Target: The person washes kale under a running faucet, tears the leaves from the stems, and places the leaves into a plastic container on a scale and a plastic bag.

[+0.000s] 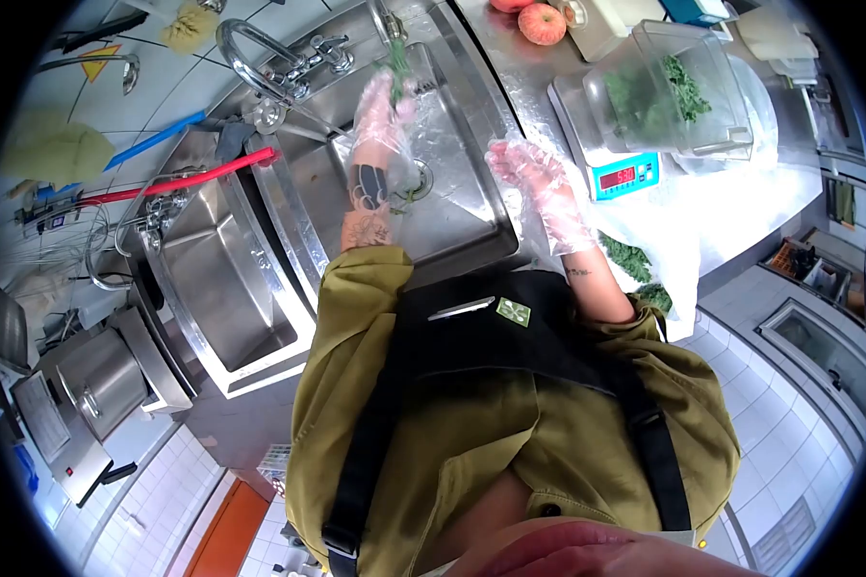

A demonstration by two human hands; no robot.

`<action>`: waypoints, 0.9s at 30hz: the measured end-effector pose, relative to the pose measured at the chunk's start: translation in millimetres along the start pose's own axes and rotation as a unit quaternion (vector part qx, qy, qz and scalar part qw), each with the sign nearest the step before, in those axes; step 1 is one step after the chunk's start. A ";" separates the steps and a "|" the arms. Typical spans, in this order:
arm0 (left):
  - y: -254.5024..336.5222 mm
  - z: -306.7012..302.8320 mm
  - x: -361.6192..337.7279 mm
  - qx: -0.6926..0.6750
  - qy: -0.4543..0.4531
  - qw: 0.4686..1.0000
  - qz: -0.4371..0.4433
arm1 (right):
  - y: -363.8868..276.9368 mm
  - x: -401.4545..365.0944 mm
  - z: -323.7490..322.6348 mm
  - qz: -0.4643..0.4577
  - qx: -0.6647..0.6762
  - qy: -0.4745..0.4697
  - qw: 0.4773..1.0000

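Observation:
My left hand (380,106), in a clear plastic glove, is over the steel sink (462,125) below the tap (387,21). Its fingers are closed on a small bunch of green herb stems (398,62). Loose green stems lie by the drain (416,183). My right hand (541,183), gloved too, is at the sink's right edge, beside the kitchen scale (625,176). Its fingers are loosely bent and apart, with nothing visible in them. A clear plastic container (731,144) holding leafy greens (683,88) rests on the scale, whose red display is lit.
A plastic bag (680,279) with leafy greens (627,258) lies near my right forearm. Apples (542,24) are at the back of the counter. A curved faucet (245,58) rises left of the sink. A second sink (226,288) with a red hose (202,173) stands further left.

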State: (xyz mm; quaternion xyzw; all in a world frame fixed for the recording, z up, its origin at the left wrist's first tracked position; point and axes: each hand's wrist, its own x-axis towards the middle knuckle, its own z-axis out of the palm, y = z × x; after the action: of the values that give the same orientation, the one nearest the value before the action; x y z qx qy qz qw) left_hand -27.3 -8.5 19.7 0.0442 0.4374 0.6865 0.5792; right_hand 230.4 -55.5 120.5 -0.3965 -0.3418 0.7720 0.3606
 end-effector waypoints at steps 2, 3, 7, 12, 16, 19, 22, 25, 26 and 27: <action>-24.0 -59.8 -9.3 0.606 0.031 0.795 0.007 | -4.9 -2.5 2.3 0.012 0.013 0.015 1.000; -33.9 -91.7 -17.2 0.845 -0.008 0.535 -0.004 | 4.7 0.9 -4.0 -0.014 -0.059 0.001 0.998; -50.0 -126.8 -60.4 0.789 -0.045 0.612 -0.039 | 11.1 9.0 -2.7 -0.115 -0.397 -0.031 0.910; -6.0 -21.7 -151.5 0.431 -0.042 0.899 -0.067 | 25.5 36.8 24.4 -0.252 -0.620 -0.104 0.735; 12.6 27.9 -188.8 0.399 -0.017 0.917 0.012 | 2.0 34.0 33.6 -0.204 -0.606 -0.209 0.740; 17.4 40.9 -194.4 0.483 -0.030 0.868 0.112 | -3.0 31.3 36.7 -0.225 -0.653 -0.211 0.692; 25.0 46.4 -190.5 0.638 -0.081 0.740 0.196 | -16.7 28.4 41.8 -0.223 -0.668 -0.211 0.678; 27.8 52.2 -187.8 0.568 -0.096 0.806 0.137 | -14.4 24.9 37.8 -0.292 -0.651 -0.163 0.682; 22.5 48.5 -183.9 0.527 -0.097 0.833 0.139 | -19.6 21.4 34.4 -0.272 -0.645 -0.182 0.691; 21.4 53.0 -184.0 0.486 -0.094 0.857 0.142 | -16.5 22.1 31.1 -0.328 -0.627 -0.174 0.685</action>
State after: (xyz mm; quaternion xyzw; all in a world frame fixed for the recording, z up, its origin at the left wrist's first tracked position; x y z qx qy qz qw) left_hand 46.4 -131.6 148.2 0.4460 0.6475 0.4545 0.4187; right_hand 199.0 -36.4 140.0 -0.2513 -0.9107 0.2654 0.1924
